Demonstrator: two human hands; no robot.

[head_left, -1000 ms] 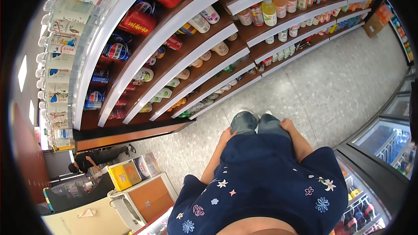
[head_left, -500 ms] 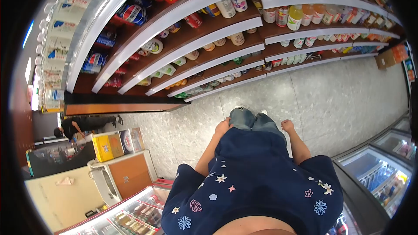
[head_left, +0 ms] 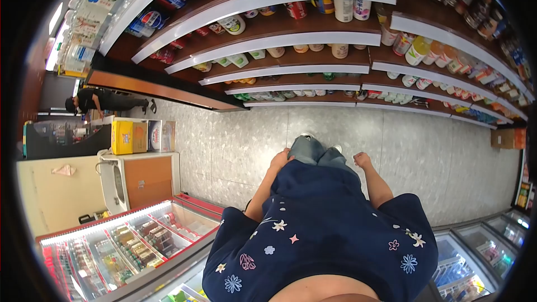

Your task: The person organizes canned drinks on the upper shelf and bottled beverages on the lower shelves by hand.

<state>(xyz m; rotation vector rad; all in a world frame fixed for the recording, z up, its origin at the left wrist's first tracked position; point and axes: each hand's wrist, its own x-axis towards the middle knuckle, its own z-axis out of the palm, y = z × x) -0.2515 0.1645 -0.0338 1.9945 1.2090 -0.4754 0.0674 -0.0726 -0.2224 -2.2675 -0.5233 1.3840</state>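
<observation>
My left hand (head_left: 279, 159) hangs at my side against the leg of my blue jeans (head_left: 307, 150). Its fingers lie loosely along the denim, and nothing shows in them. On the other side, my right hand (head_left: 362, 160) hangs apart from the leg over the grey floor, fingers curled in with no object visible. I wear a dark blue T-shirt (head_left: 330, 218) with flower prints, and pale shoe tips (head_left: 306, 135) peek out below the jeans.
Shelves (head_left: 313, 72) of drinks run along the front. Lit display fridges stand at the lower left (head_left: 128, 240) and lower right (head_left: 458, 268). A yellow carton (head_left: 122, 137) sits on a counter, with a person in black (head_left: 89, 100) beyond. A cardboard box (head_left: 506, 138) stands far right.
My view has turned left, so the shelves sit more level and further right, and more of the left fridge shows. Both hands stay hanging at my sides.
</observation>
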